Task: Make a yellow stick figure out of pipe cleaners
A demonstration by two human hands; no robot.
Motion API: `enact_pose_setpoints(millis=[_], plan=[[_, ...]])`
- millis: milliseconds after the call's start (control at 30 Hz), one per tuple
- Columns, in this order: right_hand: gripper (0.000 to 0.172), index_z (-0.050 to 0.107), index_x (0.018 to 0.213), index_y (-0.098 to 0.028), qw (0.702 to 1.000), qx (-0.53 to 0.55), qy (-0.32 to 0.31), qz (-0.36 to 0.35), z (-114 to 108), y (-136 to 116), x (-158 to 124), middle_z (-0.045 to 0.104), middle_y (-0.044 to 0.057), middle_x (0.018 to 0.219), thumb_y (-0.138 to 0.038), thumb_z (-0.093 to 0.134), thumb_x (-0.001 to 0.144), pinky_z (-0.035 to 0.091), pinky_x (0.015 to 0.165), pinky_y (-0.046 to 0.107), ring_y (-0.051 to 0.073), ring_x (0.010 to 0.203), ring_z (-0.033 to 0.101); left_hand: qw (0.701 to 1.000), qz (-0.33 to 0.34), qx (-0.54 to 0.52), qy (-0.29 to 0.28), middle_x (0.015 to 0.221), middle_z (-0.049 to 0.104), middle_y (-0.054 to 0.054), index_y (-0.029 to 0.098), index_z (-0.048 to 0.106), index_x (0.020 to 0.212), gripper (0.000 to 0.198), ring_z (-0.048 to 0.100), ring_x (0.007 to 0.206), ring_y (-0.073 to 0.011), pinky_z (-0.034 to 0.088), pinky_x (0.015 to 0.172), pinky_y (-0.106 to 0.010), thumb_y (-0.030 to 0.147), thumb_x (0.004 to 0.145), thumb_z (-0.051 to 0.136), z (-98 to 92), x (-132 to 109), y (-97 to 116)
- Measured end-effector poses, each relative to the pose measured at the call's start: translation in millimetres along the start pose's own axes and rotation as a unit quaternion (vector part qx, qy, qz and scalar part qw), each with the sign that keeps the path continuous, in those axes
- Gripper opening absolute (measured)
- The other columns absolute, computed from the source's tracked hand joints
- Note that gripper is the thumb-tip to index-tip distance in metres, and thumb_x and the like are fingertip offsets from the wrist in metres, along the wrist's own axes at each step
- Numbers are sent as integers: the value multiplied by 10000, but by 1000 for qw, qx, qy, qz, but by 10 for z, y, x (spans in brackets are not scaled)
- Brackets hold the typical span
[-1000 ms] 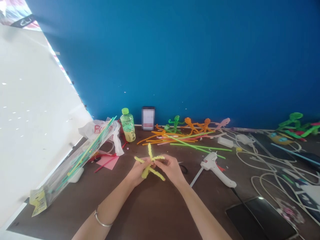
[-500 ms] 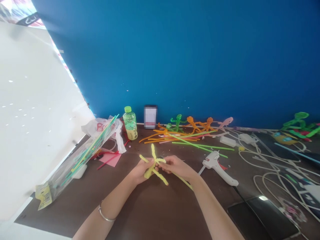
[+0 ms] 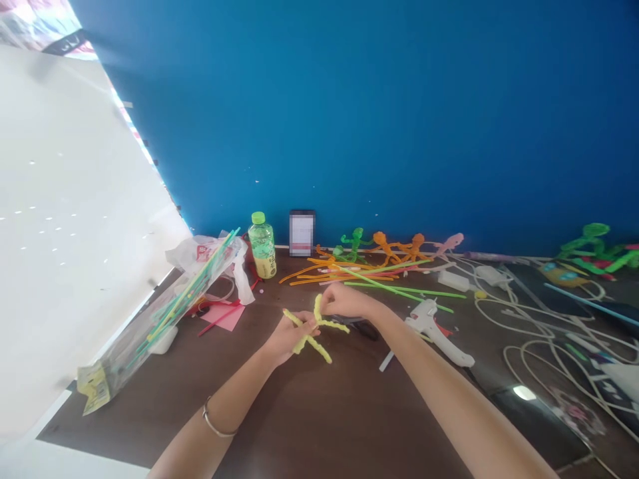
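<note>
Left hand (image 3: 288, 338) and right hand (image 3: 347, 301) close together, not quite touching, both on a yellow pipe-cleaner piece (image 3: 310, 340) held in the air just above the tabletop (image 3: 324, 416). Left fingers wrapped around its twisted middle, right fingertips (image 3: 325, 303) pinching the upright arm near its base. Four fuzzy arms showing, spread like a rough star, the join done and the ends unshaped. No round head loop and no bent limbs so far, unlike the finished-looking green figure (image 3: 355, 245) and orange figures (image 3: 382, 246) lined up against the blue wall (image 3: 349, 113), with a pink figure (image 3: 449, 243) beside them. A loose pile of orange and green pipe cleaners (image 3: 349, 276) in front of that row, unused. Black-handled scissors (image 3: 364, 327) just beyond the right hand, then a white hot glue gun (image 3: 432, 332) lying on its side. Farther left, a green-capped bottle (image 3: 262, 247), a phone (image 3: 302, 233) with a blurred screen, pink paper (image 3: 224, 317) and a clear bag of straws (image 3: 164, 316). Far right, a tangle of white cables (image 3: 529, 319) and another green figure (image 3: 589, 243)
</note>
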State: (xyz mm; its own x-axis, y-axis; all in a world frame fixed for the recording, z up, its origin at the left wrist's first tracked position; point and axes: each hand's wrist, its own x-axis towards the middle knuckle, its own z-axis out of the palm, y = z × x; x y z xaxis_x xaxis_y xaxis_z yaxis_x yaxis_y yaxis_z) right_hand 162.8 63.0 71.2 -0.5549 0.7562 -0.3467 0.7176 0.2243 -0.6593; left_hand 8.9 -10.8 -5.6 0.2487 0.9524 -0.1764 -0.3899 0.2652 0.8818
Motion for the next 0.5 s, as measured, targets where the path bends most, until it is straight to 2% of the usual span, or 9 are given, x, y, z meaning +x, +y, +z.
enact_pose_setpoints(millis=[133, 267, 367, 500], plan=[[180, 597, 526, -139, 998, 20, 59, 27, 96, -60, 1, 414, -36, 442, -240, 501, 639, 229, 428, 221, 74, 432, 313, 996, 33, -1, 77, 662, 546, -18, 106, 641, 632, 299, 538, 633, -100, 453, 730, -284, 377, 558, 742, 43, 24, -15], [207, 616, 616, -143, 989, 12, 147, 5, 235, -140, -85, 564, 18, 605, -233, 459, 715, 315, 517, 225, 114, 555, 466, 992, 54, -16, 113, 656, 562, -20, 110, 641, 619, 296, 543, 640, -103, 454, 753, -292, 372, 538, 751, 50, 45, -18], [188, 627, 731, -169, 974, -56, 219, -19, 369, -202, -144, 610, 44, 789, -201, 444, 758, 348, 615, 233, 144, 710, 528, 990, 67, -26, 120, 674, 581, -31, 116, 648, 657, 282, 549, 665, -114, 444, 730, -274, 362, 556, 741, 27, 58, -34], [216, 607, 756, -202, 954, -159, 249, -42, 588, -232, -191, 565, 26, 812, -188, 401, 818, 337, 591, 229, 132, 698, 518, 988, 80, -19, 134, 649, 571, -25, 121, 642, 672, 271, 518, 644, -102, 414, 657, -234, 369, 593, 714, 1, 52, -34]])
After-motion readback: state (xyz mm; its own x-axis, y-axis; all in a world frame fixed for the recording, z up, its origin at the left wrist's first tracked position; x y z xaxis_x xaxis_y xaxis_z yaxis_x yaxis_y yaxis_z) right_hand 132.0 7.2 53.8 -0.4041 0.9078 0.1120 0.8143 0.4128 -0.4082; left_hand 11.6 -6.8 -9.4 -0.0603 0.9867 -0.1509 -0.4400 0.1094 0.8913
